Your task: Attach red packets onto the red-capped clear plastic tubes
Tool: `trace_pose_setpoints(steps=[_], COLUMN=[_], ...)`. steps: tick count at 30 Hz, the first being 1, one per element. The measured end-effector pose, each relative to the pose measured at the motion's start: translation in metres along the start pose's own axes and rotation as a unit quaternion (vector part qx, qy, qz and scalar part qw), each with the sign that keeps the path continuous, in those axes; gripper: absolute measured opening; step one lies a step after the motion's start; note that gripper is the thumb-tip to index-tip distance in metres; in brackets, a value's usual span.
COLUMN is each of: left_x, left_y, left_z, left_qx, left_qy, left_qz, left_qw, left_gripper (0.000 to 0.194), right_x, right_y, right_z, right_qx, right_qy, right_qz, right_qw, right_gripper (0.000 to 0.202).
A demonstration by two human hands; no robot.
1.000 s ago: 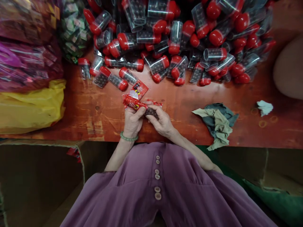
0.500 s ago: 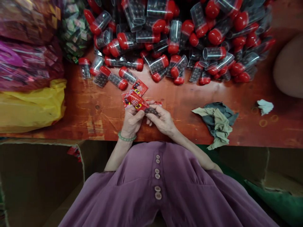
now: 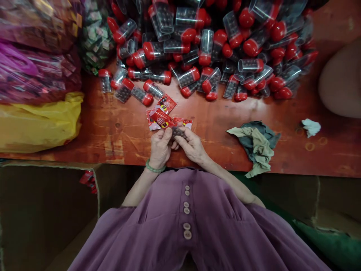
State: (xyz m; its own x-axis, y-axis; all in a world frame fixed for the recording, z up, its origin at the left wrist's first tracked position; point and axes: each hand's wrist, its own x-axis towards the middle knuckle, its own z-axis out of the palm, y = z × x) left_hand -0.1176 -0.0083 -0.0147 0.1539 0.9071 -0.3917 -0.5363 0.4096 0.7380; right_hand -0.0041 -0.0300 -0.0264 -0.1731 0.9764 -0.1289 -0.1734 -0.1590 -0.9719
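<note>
Just above the table's front edge, my left hand (image 3: 160, 146) and my right hand (image 3: 193, 145) meet with their fingertips closed on a small clear tube of dark balls (image 3: 177, 132). Its ends are covered by my fingers, so I cannot see a cap. Right beyond my fingertips several red printed packets (image 3: 161, 117) lie overlapping on the wood. Farther back is a large heap of clear tubes with red caps (image 3: 188, 77), each showing dark balls inside. A green bead bracelet (image 3: 155, 167) circles my left wrist.
Plastic bags of small packets (image 3: 42, 71) and a yellow bag (image 3: 42, 122) crowd the left of the red-brown table (image 3: 96, 131). Crumpled cloths (image 3: 258, 145) and a white scrap (image 3: 311, 128) lie right. Below the edge stands a cardboard box (image 3: 50, 203).
The red packet that was at my left fingers now lies among the other packets, just beyond them. Both hands now hold the tube. The view has shifted slightly.
</note>
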Motion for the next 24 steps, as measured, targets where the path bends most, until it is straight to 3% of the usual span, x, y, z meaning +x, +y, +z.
trace_pose_setpoints(steps=[3,6,12,17,21,24], left_x=[0.000,0.000,-0.005,-0.004,-0.002,-0.004], left_y=[0.006,0.011,0.006,0.009,0.013,0.009], left_z=[-0.007,-0.010,-0.001,-0.008,-0.014,-0.011], left_qx=[-0.008,-0.007,0.017,0.000,-0.013,-0.018], left_qy=[-0.012,0.016,0.009,-0.022,0.016,0.032], left_qz=[0.017,0.038,-0.013,-0.034,0.021,0.014], left_qw=[1.000,0.999,1.000,0.999,1.000,0.999], left_gripper=[0.042,0.043,0.044,0.042,0.045,0.045], right_x=[0.001,0.002,0.001,0.003,0.008,0.009], right_y=[-0.002,-0.003,-0.001,-0.005,-0.007,-0.005], right_z=[-0.001,-0.002,0.002,0.002,0.000,0.001], right_qx=[0.017,0.015,-0.013,-0.011,-0.012,-0.005], right_qy=[-0.029,-0.056,-0.046,-0.065,-0.087,-0.080], right_qz=[0.018,0.023,0.028,0.048,0.058,0.070], right_qw=[0.999,0.998,0.998,0.997,0.994,0.994], right_gripper=[0.034,0.032,0.028,0.026,0.025,0.029])
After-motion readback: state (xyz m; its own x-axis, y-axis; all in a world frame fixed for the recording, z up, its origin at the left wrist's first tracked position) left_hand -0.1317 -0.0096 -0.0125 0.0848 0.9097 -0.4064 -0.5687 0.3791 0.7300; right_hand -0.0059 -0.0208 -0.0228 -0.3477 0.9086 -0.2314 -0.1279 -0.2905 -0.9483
